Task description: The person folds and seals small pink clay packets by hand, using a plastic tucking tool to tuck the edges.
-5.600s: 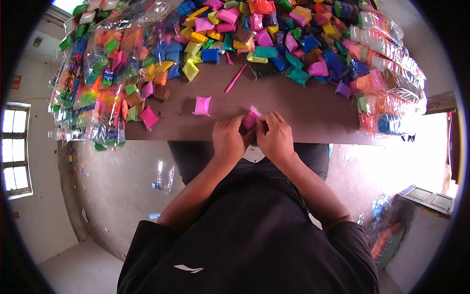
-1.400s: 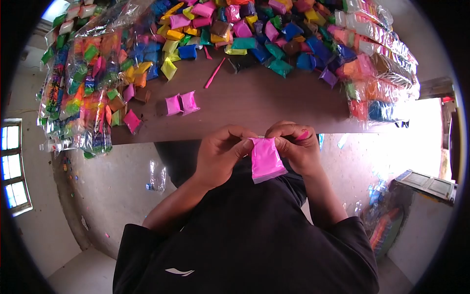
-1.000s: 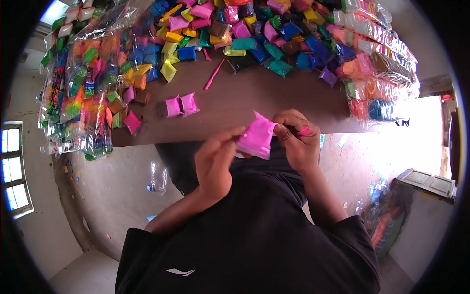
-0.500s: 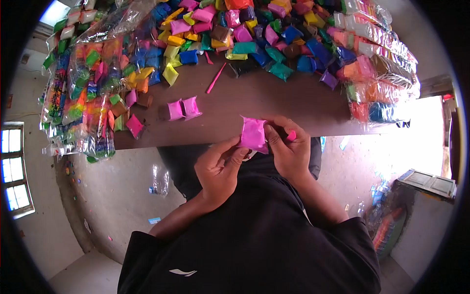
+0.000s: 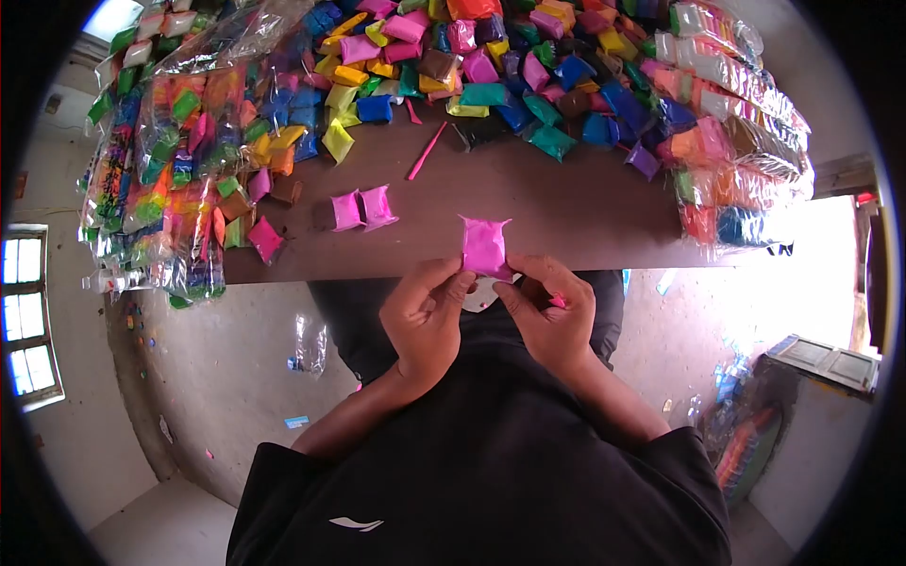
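A small pink packet of modelling clay [image 5: 485, 247] is held upright over the table's near edge. My left hand [image 5: 423, 316] pinches its lower left corner between thumb and fingers. On the other side, my right hand [image 5: 549, 311] grips the lower right corner the same way. A bit of something pink [image 5: 559, 302] shows among the right hand's curled fingers; most of it is hidden. Two similar pink packets [image 5: 363, 208] lie side by side on the brown table [image 5: 566, 203], beyond my left hand. Farther back is a thin pink modelling tool [image 5: 427, 151].
A heap of colourful clay packets [image 5: 481, 92] covers the table's far side. Clear bags of packets stand at the left [image 5: 179, 160] and right [image 5: 731, 170]. A dark red packet [image 5: 266, 240] lies near the left front edge. Plastic scraps [image 5: 310, 341] litter the floor.
The pink packet has turned more upright and squarer to me. My right hand has shifted from its upper right side down to the lower right corner. The view has moved slightly.
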Tool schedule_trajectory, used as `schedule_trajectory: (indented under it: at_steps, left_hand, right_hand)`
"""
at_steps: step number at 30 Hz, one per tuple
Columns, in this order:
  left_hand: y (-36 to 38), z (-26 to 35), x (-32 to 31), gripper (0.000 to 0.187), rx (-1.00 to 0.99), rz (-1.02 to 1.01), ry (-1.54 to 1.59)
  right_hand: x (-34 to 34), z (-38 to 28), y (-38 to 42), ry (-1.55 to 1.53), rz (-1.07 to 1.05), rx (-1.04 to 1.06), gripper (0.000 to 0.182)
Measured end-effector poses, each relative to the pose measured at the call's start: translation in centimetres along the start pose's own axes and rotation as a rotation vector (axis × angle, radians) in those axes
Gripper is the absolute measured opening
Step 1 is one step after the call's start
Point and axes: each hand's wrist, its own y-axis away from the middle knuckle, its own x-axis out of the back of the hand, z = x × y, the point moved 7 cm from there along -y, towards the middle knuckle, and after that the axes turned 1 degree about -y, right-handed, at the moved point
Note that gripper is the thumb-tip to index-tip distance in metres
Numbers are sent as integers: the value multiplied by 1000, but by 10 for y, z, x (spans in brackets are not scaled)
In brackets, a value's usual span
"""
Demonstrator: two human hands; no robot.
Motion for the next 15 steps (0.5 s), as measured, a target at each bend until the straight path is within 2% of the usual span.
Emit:
schedule_trajectory:
  at_steps: [6, 12, 15]
  left_hand:
    - [3, 5, 1, 20, -157, -21, -195]
    - [-2, 1, 8, 15, -147, -99, -268]
    - [-7, -2, 11, 13, -119, -141, -278]
  right_hand:
    - [4, 3, -1, 15, 2, 12, 19]
    - [5, 4, -4, 79, -64, 128, 14]
    - [4, 6, -6, 76, -133, 77, 13]
